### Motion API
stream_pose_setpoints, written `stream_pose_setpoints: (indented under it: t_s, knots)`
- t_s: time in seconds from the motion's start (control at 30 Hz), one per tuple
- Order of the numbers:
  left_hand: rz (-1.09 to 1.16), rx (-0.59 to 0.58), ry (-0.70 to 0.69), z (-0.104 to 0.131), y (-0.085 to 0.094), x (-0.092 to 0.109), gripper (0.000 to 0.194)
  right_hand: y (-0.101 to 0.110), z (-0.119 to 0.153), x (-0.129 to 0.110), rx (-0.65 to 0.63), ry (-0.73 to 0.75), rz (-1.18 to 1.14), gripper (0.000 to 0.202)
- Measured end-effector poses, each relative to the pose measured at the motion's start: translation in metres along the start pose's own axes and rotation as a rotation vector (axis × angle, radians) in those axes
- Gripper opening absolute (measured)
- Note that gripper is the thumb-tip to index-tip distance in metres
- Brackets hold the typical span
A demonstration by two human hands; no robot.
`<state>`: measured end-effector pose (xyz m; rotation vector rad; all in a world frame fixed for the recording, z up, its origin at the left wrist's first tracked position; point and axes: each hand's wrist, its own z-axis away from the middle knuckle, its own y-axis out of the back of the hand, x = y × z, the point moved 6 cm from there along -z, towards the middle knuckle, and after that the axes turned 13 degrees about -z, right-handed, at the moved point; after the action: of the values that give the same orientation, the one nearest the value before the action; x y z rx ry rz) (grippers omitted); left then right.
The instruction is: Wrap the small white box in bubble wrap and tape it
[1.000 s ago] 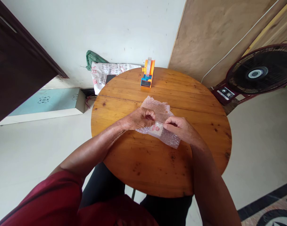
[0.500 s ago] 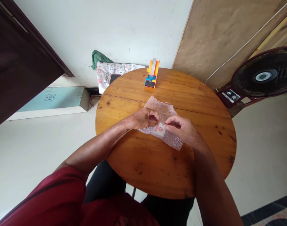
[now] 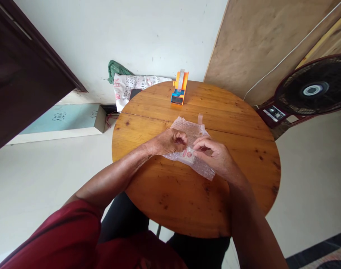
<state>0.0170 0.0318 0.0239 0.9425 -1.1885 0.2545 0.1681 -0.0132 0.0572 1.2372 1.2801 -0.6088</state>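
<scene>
Bubble wrap (image 3: 205,171) lies spread on the round wooden table (image 3: 170,201), with a pale flat item bearing red marks (image 3: 188,154) at its middle. Over the wrap's left part, my left hand (image 3: 171,142) has its fingers curled in a pinch; what sits between the fingertips is too small to make out. My right hand (image 3: 213,152) is close on the right, thumb and forefinger pinched near the left fingertips, their hold also unclear. A short strip of tape (image 3: 200,119) sticks up at the wrap's far edge.
An orange and blue tape dispenser (image 3: 180,87) stands at the table's far edge. Behind the table are a printed white sack (image 3: 125,91) and a green bag (image 3: 118,69) by the wall. A black fan (image 3: 313,89) is at the right, a pale box (image 3: 61,117) at the left.
The tape strip at the wrap's far edge now shows upright. Both hands have stayed nearly in place, with the right fingertips shifted slightly left. The view has moved a little.
</scene>
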Motion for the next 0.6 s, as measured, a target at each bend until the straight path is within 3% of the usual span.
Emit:
stream_pose_setpoints:
  t_s: [0.6]
  knots:
    - [-0.017,-0.005,0.009,0.0039,0.0031,0.0072,0.012,-0.0087,-0.0023,-0.0003,-0.069,0.033,0.068,0.012]
